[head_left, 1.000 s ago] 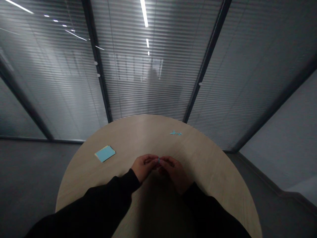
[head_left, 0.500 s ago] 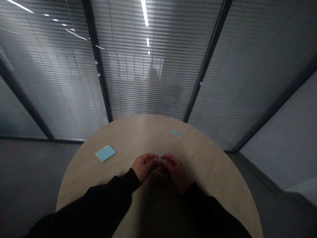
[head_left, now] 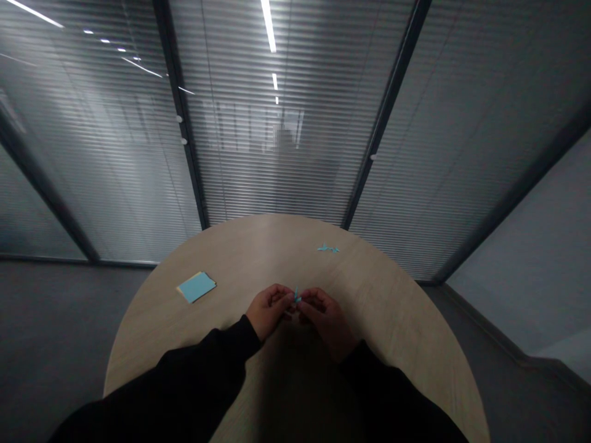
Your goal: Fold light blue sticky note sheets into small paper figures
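Between my fingertips, over the middle of the table, is a small piece of folded blue paper point(head_left: 297, 297) with a thin point sticking up. My left hand point(head_left: 271, 307) pinches it from the left, thumb against fingers. From the other side my right hand point(head_left: 324, 317) grips it, thumb and forefinger closed at its edge. Most of the paper's lower part is hidden by the fingers. Farther back to the right lie small folded blue paper figures point(head_left: 328, 248), which look like tiny cranes.
A stack of square paper sheets point(head_left: 197, 287), blue on top with a yellow edge showing, lies on the left of the round wooden table point(head_left: 392, 295). Glass partitions with blinds point(head_left: 277, 184) stand right behind the table's far edge.
The folded paper has turned between my fingers, and a thin point now stands up from it. My right fingers have shifted slightly. The sheets and small figures lie as before.
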`<action>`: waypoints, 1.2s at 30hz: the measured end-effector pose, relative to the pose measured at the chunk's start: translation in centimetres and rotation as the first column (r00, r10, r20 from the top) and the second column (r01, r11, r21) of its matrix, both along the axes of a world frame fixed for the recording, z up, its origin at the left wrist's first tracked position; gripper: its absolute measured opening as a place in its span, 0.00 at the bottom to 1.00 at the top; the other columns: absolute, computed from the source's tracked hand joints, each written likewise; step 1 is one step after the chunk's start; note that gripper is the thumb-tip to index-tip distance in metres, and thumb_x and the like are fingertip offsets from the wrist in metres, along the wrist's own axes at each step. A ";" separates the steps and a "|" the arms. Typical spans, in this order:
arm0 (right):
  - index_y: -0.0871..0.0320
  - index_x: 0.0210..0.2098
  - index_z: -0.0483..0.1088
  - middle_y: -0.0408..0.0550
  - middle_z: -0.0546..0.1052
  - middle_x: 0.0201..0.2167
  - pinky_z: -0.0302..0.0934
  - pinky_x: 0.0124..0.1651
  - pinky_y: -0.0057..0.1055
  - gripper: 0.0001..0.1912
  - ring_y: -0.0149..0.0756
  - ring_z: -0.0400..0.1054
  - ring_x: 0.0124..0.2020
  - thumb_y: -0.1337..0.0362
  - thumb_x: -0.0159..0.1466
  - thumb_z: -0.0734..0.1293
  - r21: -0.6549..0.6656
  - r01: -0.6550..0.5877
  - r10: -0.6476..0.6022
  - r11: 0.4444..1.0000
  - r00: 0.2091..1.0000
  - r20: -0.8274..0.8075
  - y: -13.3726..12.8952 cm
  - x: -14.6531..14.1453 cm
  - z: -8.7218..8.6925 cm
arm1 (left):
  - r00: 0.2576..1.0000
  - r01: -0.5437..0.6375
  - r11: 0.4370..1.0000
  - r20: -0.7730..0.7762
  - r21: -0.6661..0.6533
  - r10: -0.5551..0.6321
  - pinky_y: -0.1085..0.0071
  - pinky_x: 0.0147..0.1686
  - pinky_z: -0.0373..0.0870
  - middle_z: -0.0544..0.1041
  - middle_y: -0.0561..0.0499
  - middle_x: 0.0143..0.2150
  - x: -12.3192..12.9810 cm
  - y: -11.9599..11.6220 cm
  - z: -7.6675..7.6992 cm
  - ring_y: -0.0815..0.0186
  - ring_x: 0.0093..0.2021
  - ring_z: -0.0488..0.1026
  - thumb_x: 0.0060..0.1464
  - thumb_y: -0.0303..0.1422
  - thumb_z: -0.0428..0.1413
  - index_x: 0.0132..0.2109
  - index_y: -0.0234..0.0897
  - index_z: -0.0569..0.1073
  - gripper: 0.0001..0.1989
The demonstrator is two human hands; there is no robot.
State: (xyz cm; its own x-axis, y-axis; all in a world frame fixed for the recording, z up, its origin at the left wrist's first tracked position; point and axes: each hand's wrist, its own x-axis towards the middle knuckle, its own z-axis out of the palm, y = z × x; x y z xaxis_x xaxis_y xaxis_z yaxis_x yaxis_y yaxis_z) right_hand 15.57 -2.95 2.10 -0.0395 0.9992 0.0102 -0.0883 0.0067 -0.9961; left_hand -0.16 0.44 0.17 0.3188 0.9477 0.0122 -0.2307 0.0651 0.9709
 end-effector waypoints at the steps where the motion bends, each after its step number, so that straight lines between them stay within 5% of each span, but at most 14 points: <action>1: 0.57 0.33 0.68 0.40 0.74 0.26 0.61 0.30 0.29 0.18 0.31 0.67 0.25 0.53 0.52 0.75 0.007 0.003 -0.003 1.000 1.000 0.005 0.0 0.0 0.0 | 1.000 -0.004 1.000 0.000 0.002 0.004 0.72 0.27 0.70 0.76 0.51 0.28 0.0 0.0 0.0 0.68 0.28 0.74 0.45 0.45 0.66 0.37 0.34 0.72 0.20; 12: 0.57 0.33 0.68 0.39 0.72 0.25 0.58 0.27 0.28 0.18 0.29 0.64 0.23 0.53 0.52 0.74 0.063 0.011 -0.012 0.998 1.000 0.024 0.5 0.4 -0.7 | 1.000 0.014 0.999 0.003 0.031 -0.014 0.72 0.27 0.71 0.76 0.50 0.30 -0.3 0.1 0.0 0.67 0.29 0.74 0.45 0.47 0.66 0.38 0.33 0.72 0.22; 26: 0.57 0.35 0.68 0.39 0.70 0.24 0.57 0.26 0.26 0.13 0.30 0.63 0.25 0.56 0.56 0.71 0.177 0.019 -0.070 0.984 0.955 0.289 0.8 1.1 -1.4 | 0.998 0.067 0.997 0.006 -0.037 -0.067 0.72 0.29 0.71 0.78 0.49 0.28 -0.7 0.8 -0.6 0.68 0.27 0.75 0.41 0.44 0.69 0.37 0.32 0.72 0.23; 36: 0.57 0.36 0.69 0.39 0.69 0.21 0.55 0.24 0.25 0.14 0.30 0.62 0.22 0.55 0.58 0.70 0.126 -0.006 -0.030 0.992 0.957 0.288 0.7 1.1 -1.3 | 0.999 0.051 0.998 0.016 -0.031 -0.050 0.72 0.28 0.71 0.76 0.50 0.32 -0.7 0.6 -0.2 0.69 0.29 0.73 0.43 0.44 0.68 0.40 0.33 0.74 0.22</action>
